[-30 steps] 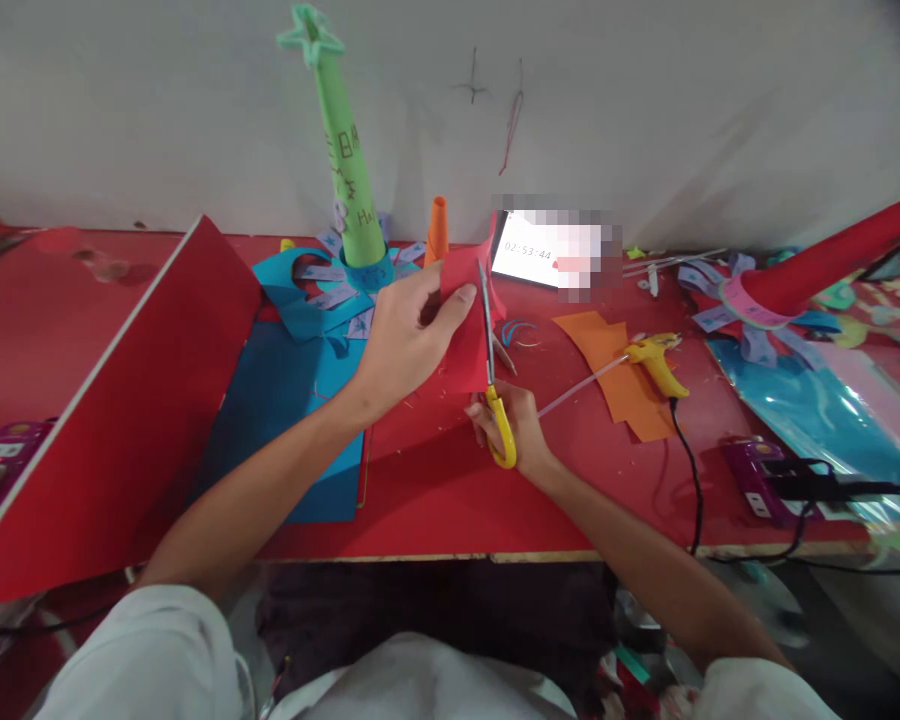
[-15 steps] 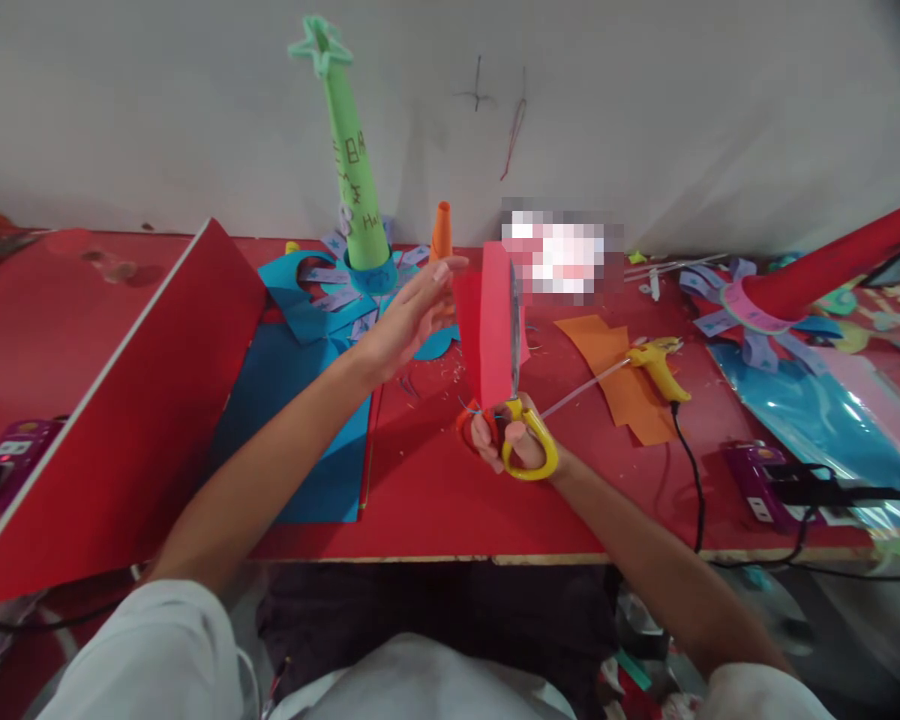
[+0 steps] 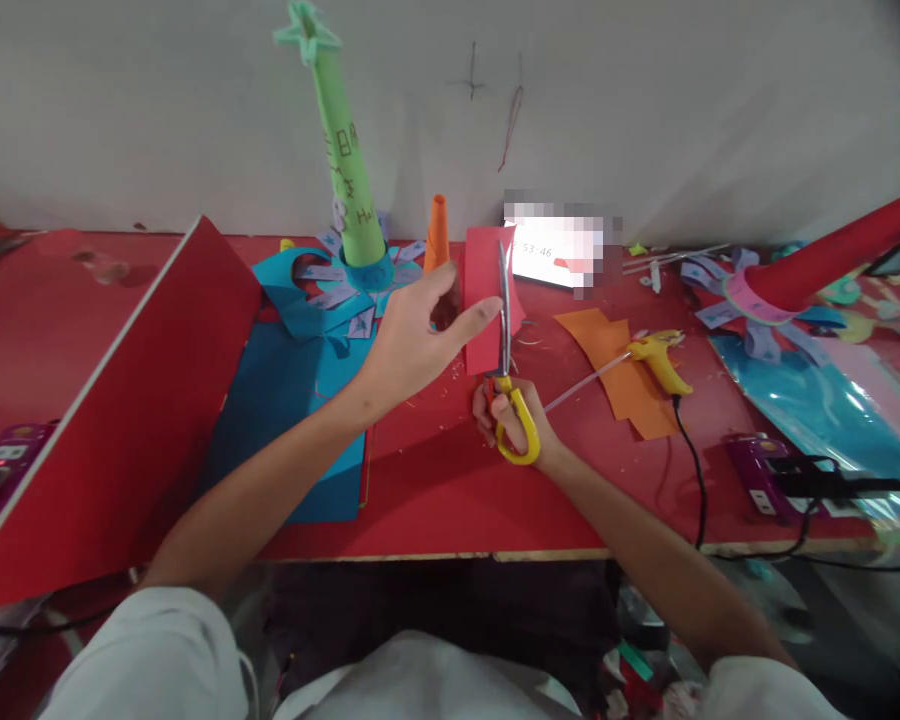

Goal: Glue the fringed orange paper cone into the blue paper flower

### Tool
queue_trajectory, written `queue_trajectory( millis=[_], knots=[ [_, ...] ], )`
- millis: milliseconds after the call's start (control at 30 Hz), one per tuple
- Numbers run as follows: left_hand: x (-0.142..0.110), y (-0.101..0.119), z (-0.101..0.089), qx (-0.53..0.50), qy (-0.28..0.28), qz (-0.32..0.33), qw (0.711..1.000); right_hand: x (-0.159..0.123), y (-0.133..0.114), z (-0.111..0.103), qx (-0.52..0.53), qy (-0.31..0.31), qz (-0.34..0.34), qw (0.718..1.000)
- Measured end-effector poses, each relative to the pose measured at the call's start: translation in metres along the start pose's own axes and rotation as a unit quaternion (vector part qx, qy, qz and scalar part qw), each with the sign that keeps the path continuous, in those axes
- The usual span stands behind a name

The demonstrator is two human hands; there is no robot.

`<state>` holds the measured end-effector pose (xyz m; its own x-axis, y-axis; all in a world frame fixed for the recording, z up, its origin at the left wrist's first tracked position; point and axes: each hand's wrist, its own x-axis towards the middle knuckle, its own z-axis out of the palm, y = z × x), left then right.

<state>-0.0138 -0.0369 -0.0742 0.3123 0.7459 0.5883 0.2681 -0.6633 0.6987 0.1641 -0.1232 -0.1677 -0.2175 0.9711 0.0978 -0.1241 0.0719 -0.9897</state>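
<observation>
My right hand (image 3: 529, 425) grips a pair of scissors (image 3: 519, 430) by its yellow and red handles, with the blades pointing up. A strip of red paper (image 3: 482, 345) stands upright at the blades, its right part running alongside them. My left hand (image 3: 412, 335) pinches the red paper from the left. Its thumb lies across the front face, and the other fingers are partly hidden behind the sheet. Just behind my left hand stands a rolled orange paper cone (image 3: 437, 232).
A green paper tower (image 3: 349, 190) stands on a blue base back left. At left, a red board (image 3: 142, 420) leans beside blue sheets (image 3: 292, 440). To the right lie orange paper (image 3: 607, 365), a yellow glue gun (image 3: 660, 362) and a purple power strip (image 3: 754, 475). A lit phone (image 3: 559, 250) leans behind.
My left hand has come down and right, and its thumb now crosses the red paper. The paper and scissors have turned, so more of the paper's face shows. The view has shifted slightly.
</observation>
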Motion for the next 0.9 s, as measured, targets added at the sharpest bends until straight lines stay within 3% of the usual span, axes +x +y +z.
queue_trajectory(
  millis=[100,233,300,400,467,567,667,767,833,900],
  knots=[
    [0.002,-0.008,-0.001,0.001,0.019,-0.004,1.000,0.002,0.005,0.002,0.003,-0.011,0.009,1.000],
    [0.017,-0.018,-0.022,0.022,0.113,0.026,0.993,0.003,0.008,-0.002,-0.029,-0.023,0.004,0.999],
    [0.023,-0.013,-0.037,0.028,0.167,0.066,0.983,0.005,0.008,-0.009,-0.032,-0.019,-0.005,0.999],
    [0.020,0.001,-0.051,0.071,0.167,0.091,0.979,0.009,0.007,-0.024,-0.009,0.016,-0.032,0.999],
    [0.006,0.008,-0.050,0.120,0.127,0.126,0.977,0.012,0.006,-0.034,0.013,0.053,-0.058,0.997],
    [-0.031,0.008,-0.035,0.197,-0.005,0.163,0.967,0.019,0.006,-0.047,0.035,0.101,-0.080,0.991],
    [-0.072,0.001,-0.017,0.306,-0.147,0.209,0.917,0.026,0.006,-0.058,0.048,0.136,-0.086,0.986],
    [-0.101,-0.004,-0.009,0.351,-0.278,0.213,0.869,0.033,0.006,-0.067,0.052,0.144,-0.071,0.986],
    [-0.107,-0.006,-0.012,0.338,-0.311,0.200,0.865,0.035,0.008,-0.070,0.044,0.156,-0.064,0.985],
    [-0.101,-0.008,-0.018,0.317,-0.302,0.173,0.882,0.036,0.009,-0.071,0.031,0.179,-0.060,0.982]
  ],
)
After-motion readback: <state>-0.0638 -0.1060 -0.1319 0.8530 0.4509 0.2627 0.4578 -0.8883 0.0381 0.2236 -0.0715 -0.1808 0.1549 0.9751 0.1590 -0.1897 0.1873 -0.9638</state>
